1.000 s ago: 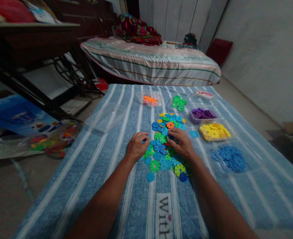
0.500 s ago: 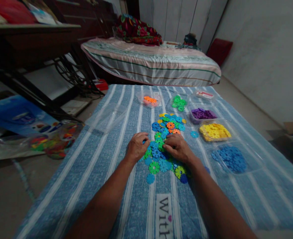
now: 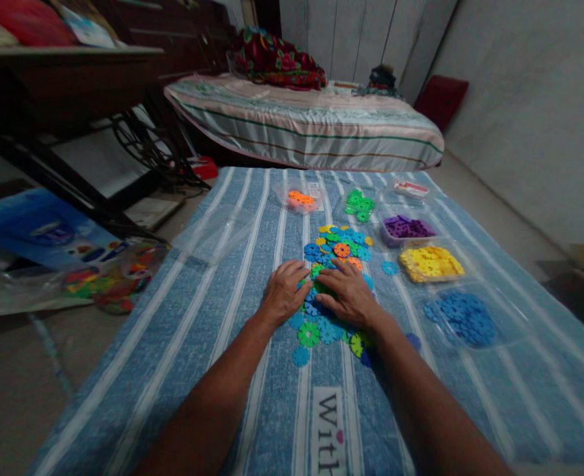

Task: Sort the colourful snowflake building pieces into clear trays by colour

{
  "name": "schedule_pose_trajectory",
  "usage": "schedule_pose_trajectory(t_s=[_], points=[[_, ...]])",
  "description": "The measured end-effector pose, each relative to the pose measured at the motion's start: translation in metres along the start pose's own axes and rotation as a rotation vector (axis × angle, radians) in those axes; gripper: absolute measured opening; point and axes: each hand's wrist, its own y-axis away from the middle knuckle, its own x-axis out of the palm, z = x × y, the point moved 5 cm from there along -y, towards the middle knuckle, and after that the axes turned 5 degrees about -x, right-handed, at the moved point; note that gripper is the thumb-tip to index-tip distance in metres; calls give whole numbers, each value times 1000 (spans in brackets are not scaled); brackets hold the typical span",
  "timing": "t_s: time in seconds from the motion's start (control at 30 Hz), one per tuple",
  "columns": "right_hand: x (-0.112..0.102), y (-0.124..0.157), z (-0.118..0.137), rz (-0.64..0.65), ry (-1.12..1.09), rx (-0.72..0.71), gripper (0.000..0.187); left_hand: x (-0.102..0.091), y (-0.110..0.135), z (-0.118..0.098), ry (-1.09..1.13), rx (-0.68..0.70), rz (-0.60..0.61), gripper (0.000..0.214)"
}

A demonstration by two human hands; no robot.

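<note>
A loose pile of notched plastic discs (image 3: 329, 328), mostly blue and green with some yellow and orange, lies on the striped cloth. My left hand (image 3: 287, 291) rests at the pile's left edge, fingers reaching over it and thumb apart. Bits of blue and green show between thumb and forefinger. Across from it, my right hand (image 3: 347, 294) lies palm down over the middle of the pile with its fingers spread. The fingertips of both hands nearly meet. Discs under the palms are hidden.
Along the right stand clear tubs of purple discs (image 3: 405, 228), yellow discs (image 3: 433, 262) and blue discs (image 3: 463, 318). Farther back are orange discs (image 3: 302, 199) and green discs (image 3: 359, 205) in clear containers. A clear plastic lid or tray (image 3: 215, 235) lies left. Beyond is a bed (image 3: 302, 125).
My left hand has moved right onto the pile. My right hand has shifted slightly left and its fingers have straightened and spread.
</note>
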Motion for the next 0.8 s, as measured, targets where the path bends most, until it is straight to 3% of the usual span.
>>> schedule_pose_trajectory(t_s=[0.1,0.37,0.57,0.8], points=[[-4,1,-2,-47,33,20,27,0,0,1,-5,-8,15,26],[-4,4,-9,-124,80,60,25,2,-1,-4,-63,-37,90,35],[3,1,-3,-25,23,22,33,6,-1,-7,-97,-56,160,41],[-1,0,-3,-47,45,18,25,6,-3,-12,-137,-99,178,39]])
